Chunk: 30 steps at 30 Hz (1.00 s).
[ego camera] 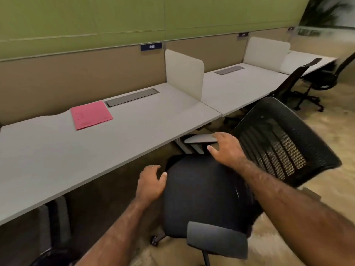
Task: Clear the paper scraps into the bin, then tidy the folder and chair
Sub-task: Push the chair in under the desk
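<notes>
A pink folder [91, 115] lies flat and closed on the grey desk [57, 150], beside the cable hatch. A black office chair [201, 196] stands in front of the desk, its mesh back [284, 139] turned to the right. My left hand [151, 182] rests on the seat's left edge, fingers loosely curled against it. My right hand [224, 148] hovers over the far part of the seat, fingers spread, holding nothing. No paper scraps show on the desk. A dark round bin [51, 258] sits at the bottom left, partly cut off.
A white divider panel [184, 73] separates this desk from the neighbouring one. Two more black chairs [295, 85] stand at the desks to the right. A drawer unit [197, 143] sits under the desk behind the chair. The chair's grey armrest [217, 239] is close to me.
</notes>
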Each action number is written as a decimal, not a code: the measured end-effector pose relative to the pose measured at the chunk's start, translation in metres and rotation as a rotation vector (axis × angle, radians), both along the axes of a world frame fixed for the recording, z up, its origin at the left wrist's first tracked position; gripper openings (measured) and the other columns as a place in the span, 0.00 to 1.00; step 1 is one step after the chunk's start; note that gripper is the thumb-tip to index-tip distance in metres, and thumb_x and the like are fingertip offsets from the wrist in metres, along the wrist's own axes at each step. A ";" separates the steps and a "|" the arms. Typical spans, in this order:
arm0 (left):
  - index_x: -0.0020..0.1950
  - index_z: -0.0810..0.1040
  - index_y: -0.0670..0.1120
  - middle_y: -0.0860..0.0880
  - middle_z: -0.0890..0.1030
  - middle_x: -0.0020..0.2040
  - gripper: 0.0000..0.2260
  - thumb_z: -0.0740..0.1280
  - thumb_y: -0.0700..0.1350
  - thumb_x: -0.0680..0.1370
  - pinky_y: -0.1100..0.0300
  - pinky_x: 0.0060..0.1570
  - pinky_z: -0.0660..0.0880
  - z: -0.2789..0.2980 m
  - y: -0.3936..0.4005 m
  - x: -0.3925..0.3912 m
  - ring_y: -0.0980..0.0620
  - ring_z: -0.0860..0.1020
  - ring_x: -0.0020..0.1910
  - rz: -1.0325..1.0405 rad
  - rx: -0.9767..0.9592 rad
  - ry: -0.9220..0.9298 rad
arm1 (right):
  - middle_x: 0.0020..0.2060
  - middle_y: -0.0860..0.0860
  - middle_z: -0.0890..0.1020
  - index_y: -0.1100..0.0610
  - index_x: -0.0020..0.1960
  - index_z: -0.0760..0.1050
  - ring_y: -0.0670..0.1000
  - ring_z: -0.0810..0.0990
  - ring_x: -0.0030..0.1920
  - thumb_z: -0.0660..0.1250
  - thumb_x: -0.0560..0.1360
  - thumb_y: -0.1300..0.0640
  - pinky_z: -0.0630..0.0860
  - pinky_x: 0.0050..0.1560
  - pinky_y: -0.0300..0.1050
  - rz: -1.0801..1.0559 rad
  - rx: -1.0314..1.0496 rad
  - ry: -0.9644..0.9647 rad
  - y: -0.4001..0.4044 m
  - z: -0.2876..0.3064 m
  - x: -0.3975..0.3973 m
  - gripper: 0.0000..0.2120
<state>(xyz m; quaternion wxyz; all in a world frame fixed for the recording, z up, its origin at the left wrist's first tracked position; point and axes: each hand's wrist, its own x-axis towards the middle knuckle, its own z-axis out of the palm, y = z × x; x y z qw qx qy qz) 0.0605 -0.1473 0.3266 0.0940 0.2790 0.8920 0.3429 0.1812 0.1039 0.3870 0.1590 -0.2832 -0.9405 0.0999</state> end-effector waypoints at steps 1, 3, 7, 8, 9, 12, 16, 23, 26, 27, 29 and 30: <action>0.68 0.73 0.45 0.45 0.74 0.66 0.20 0.65 0.52 0.78 0.53 0.65 0.69 0.004 0.012 0.017 0.47 0.72 0.65 -0.023 0.000 0.007 | 0.67 0.55 0.74 0.57 0.69 0.70 0.55 0.69 0.69 0.66 0.75 0.45 0.63 0.71 0.52 -0.048 0.009 0.013 0.021 0.010 0.019 0.27; 0.68 0.73 0.45 0.46 0.74 0.66 0.20 0.65 0.51 0.78 0.55 0.65 0.68 0.013 0.039 0.048 0.48 0.71 0.65 -0.095 -0.003 0.033 | 0.67 0.55 0.74 0.56 0.69 0.69 0.55 0.69 0.69 0.66 0.75 0.44 0.63 0.71 0.54 -0.152 0.052 0.008 0.060 0.027 0.056 0.27; 0.70 0.70 0.46 0.47 0.71 0.70 0.22 0.63 0.52 0.79 0.54 0.69 0.65 0.033 0.088 0.102 0.49 0.68 0.69 -0.281 -0.025 0.090 | 0.65 0.56 0.75 0.57 0.65 0.72 0.58 0.71 0.65 0.65 0.73 0.44 0.67 0.66 0.56 -0.422 0.239 -0.126 0.116 0.050 0.120 0.25; 0.71 0.69 0.47 0.48 0.70 0.70 0.22 0.63 0.53 0.79 0.54 0.70 0.65 0.037 0.097 0.114 0.50 0.67 0.69 -0.320 -0.028 0.091 | 0.63 0.57 0.75 0.56 0.63 0.73 0.59 0.72 0.63 0.64 0.72 0.45 0.68 0.63 0.56 -0.519 0.260 -0.178 0.126 0.052 0.135 0.24; 0.72 0.68 0.48 0.49 0.69 0.71 0.23 0.63 0.54 0.79 0.53 0.71 0.64 0.041 0.106 0.126 0.51 0.66 0.70 -0.355 -0.030 0.092 | 0.61 0.57 0.75 0.56 0.63 0.73 0.59 0.73 0.62 0.64 0.71 0.45 0.69 0.62 0.55 -0.622 0.230 -0.238 0.135 0.054 0.150 0.24; 0.72 0.67 0.50 0.51 0.67 0.72 0.23 0.62 0.55 0.78 0.54 0.70 0.64 0.048 0.122 0.156 0.52 0.64 0.71 -0.433 -0.031 0.083 | 0.65 0.61 0.73 0.56 0.67 0.68 0.63 0.72 0.64 0.65 0.73 0.42 0.70 0.63 0.55 -0.784 -0.096 -0.267 0.159 0.050 0.184 0.28; 0.73 0.66 0.51 0.51 0.66 0.73 0.24 0.63 0.55 0.78 0.54 0.69 0.65 0.049 0.125 0.180 0.52 0.63 0.72 -0.477 -0.056 0.050 | 0.66 0.65 0.73 0.58 0.71 0.61 0.65 0.72 0.65 0.64 0.77 0.45 0.72 0.61 0.55 -0.710 -0.321 -0.134 0.157 0.043 0.196 0.28; 0.73 0.65 0.51 0.51 0.66 0.73 0.24 0.63 0.54 0.78 0.55 0.67 0.66 0.051 0.109 0.208 0.52 0.64 0.72 -0.541 -0.047 0.039 | 0.68 0.64 0.70 0.54 0.76 0.51 0.65 0.70 0.67 0.61 0.78 0.46 0.71 0.63 0.56 -0.717 -0.350 -0.121 0.091 0.044 0.214 0.32; 0.74 0.63 0.50 0.51 0.66 0.73 0.26 0.62 0.55 0.78 0.54 0.69 0.66 0.058 0.099 0.224 0.52 0.65 0.72 -0.582 0.000 0.047 | 0.69 0.63 0.70 0.51 0.77 0.49 0.64 0.70 0.67 0.58 0.78 0.44 0.70 0.63 0.56 -0.707 -0.334 -0.167 0.048 0.044 0.229 0.32; 0.75 0.62 0.50 0.50 0.66 0.74 0.26 0.62 0.55 0.78 0.53 0.70 0.66 0.059 0.094 0.230 0.51 0.65 0.72 -0.596 0.007 0.050 | 0.68 0.62 0.71 0.51 0.77 0.52 0.64 0.71 0.66 0.57 0.77 0.42 0.70 0.62 0.56 -0.717 -0.312 -0.185 0.032 0.043 0.233 0.32; 0.76 0.61 0.49 0.50 0.65 0.74 0.27 0.60 0.57 0.79 0.52 0.71 0.65 0.061 0.081 0.242 0.51 0.64 0.73 -0.621 0.017 0.047 | 0.65 0.60 0.75 0.52 0.72 0.61 0.62 0.74 0.63 0.56 0.75 0.41 0.72 0.57 0.54 -0.728 -0.234 -0.192 -0.005 0.042 0.239 0.29; 0.76 0.60 0.48 0.49 0.65 0.75 0.28 0.58 0.59 0.79 0.52 0.72 0.64 0.061 0.075 0.247 0.51 0.64 0.73 -0.626 0.030 0.026 | 0.62 0.59 0.77 0.53 0.68 0.65 0.62 0.76 0.60 0.56 0.74 0.41 0.73 0.54 0.54 -0.713 -0.191 -0.175 -0.026 0.041 0.241 0.26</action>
